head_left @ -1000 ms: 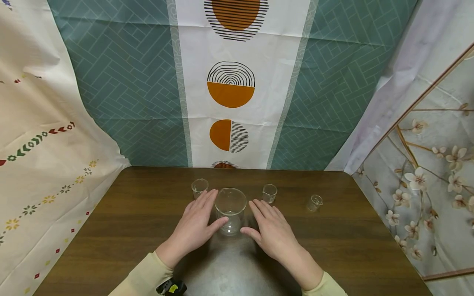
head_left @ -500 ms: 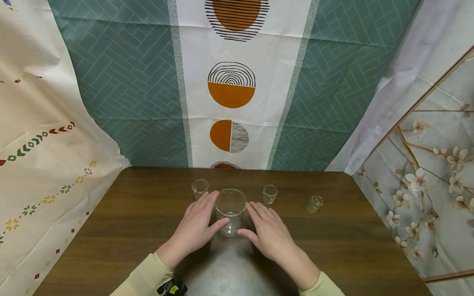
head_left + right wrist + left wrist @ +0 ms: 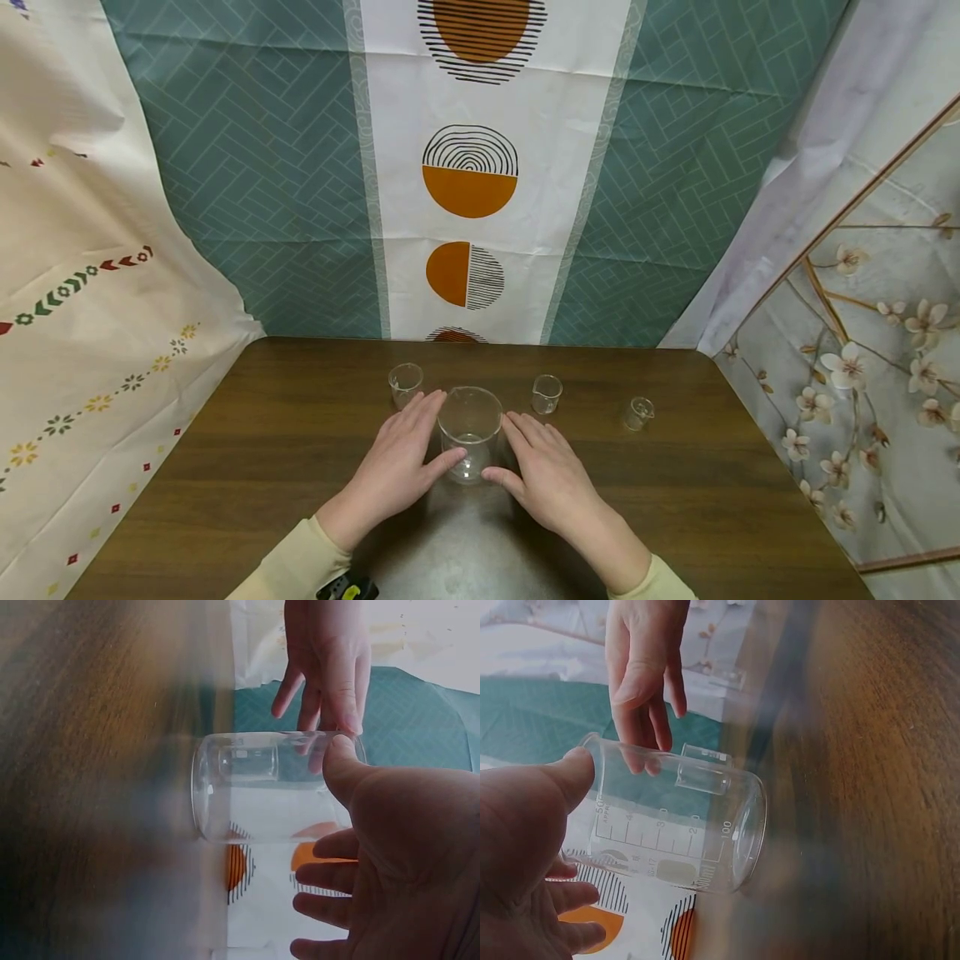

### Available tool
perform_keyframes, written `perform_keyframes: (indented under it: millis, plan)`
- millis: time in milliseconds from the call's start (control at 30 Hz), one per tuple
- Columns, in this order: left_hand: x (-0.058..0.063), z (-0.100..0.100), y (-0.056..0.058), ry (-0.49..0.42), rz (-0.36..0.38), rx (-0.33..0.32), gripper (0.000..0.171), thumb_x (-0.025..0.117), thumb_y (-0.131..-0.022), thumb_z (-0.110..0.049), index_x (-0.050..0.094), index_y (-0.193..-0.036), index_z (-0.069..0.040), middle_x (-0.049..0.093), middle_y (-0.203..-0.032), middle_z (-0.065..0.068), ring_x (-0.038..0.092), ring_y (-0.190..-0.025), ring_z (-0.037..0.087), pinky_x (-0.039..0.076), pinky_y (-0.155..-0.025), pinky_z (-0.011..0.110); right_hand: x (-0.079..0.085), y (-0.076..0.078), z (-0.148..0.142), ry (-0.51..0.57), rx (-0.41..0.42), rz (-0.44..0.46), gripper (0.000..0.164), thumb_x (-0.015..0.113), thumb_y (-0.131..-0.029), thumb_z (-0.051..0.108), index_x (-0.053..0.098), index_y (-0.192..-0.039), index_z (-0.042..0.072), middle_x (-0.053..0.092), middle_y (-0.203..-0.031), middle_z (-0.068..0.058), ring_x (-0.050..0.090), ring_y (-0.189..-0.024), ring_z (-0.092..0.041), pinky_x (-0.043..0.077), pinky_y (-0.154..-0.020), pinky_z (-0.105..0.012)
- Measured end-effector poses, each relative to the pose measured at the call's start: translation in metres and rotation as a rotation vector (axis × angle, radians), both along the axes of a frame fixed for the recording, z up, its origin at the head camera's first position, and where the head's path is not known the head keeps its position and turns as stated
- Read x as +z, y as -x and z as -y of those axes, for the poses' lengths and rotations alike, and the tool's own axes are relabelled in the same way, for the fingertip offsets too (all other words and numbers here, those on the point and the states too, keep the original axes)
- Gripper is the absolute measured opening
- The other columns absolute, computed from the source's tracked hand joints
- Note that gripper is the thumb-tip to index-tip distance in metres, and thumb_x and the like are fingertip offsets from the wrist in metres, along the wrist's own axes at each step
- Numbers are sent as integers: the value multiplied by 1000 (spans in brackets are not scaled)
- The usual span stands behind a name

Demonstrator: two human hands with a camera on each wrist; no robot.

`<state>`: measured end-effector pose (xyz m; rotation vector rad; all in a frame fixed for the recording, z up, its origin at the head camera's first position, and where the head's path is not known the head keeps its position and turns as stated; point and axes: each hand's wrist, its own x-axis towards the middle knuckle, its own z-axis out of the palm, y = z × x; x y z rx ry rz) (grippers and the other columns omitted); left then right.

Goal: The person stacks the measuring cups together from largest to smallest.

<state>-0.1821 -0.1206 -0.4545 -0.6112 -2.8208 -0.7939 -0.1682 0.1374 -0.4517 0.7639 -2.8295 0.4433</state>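
A large clear glass beaker (image 3: 470, 425) with white graduation marks stands upright on the table in front of me. My left hand (image 3: 401, 454) lies along its left side, fingers straight, the thumb against the glass near the rim in the left wrist view. On the opposite side, my right hand (image 3: 551, 475) also has straight fingers, with its thumb at the rim in the right wrist view. Neither hand curls round the beaker. Just behind my left fingertips sits a smaller beaker (image 3: 406, 379), partly hidden by them.
Beyond my right fingers stands another small beaker (image 3: 547, 394). Farther right is the smallest one (image 3: 638, 413). The brown wooden table (image 3: 720, 500) ends at a patterned cloth (image 3: 300, 250) hanging behind it. More cloths hang at both sides.
My right hand has moved left, up to the large beaker. That beaker has shifted slightly towards me and to the right. My left hand has barely moved.
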Motion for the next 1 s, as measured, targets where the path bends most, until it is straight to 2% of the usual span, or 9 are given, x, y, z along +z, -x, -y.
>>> perform_keyframes:
  millis: [500, 1000]
  plan:
    - [-2, -2, -5, -24, -16, -8, 86, 80, -103, -43, 40, -168, -4, 46, -170, 17, 31, -162, 44, 30, -123, 72, 3, -12, -2, 9, 10, -1, 80, 71, -105, 53, 52, -161, -1, 55, -162, -19, 50, -151, -40, 38, -122, -63]
    - [-2, -4, -10, -49, -49, -28, 83, 84, -101, -38, 45, -164, -1, 49, -167, 19, 36, -159, 45, 33, -122, 71, 1, -15, -7, 1, 4, 6, 80, 68, -106, 55, 51, -161, 0, 55, -162, -18, 50, -151, -37, 37, -123, -61]
